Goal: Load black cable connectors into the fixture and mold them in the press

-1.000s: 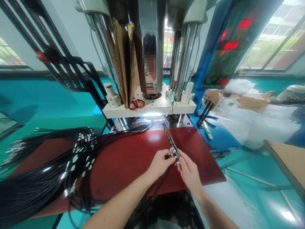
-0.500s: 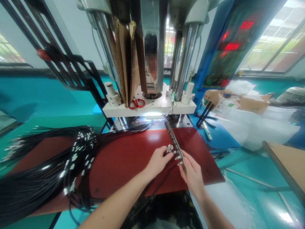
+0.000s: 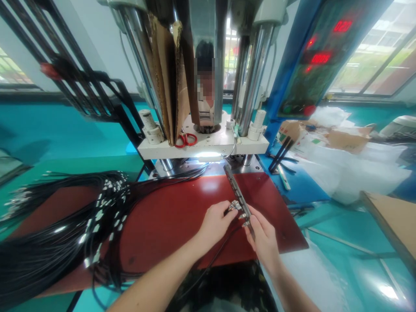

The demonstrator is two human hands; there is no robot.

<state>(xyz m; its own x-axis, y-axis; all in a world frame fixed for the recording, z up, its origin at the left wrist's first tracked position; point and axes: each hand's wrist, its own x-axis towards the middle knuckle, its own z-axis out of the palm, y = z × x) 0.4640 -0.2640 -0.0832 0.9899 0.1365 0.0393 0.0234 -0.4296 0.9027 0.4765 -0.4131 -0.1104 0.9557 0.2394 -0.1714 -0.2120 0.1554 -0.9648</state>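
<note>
A long dark metal bar point(image 3: 236, 188) slants over the front half of the red-brown board point(image 3: 162, 221). Around its near end the fingers of my right hand point(image 3: 264, 236) are wrapped. Small silvery metal connectors point(image 3: 245, 220) sit along the bar's left side near those fingers. My left hand point(image 3: 216, 223) pinches a silvery connector point(image 3: 234, 205) between thumb and forefinger, close against the bar. A black cable runs down from near the bar towards the board's front edge. The fingertips partly hide the small parts.
Black cables with silvery ends point(image 3: 58, 229) lie bundled at the left. Behind the board stands a press with a white plate point(image 3: 208, 149), carrying red-handled scissors point(image 3: 186, 140) and cardboard. Blue control box point(image 3: 302, 65), cutter point(image 3: 283, 177) and white bags are at the right. A person is visible behind the press.
My left hand has shifted slightly right, bringing the pinched connector up to the bar. My right hand keeps its hold. The view has shifted a little.
</note>
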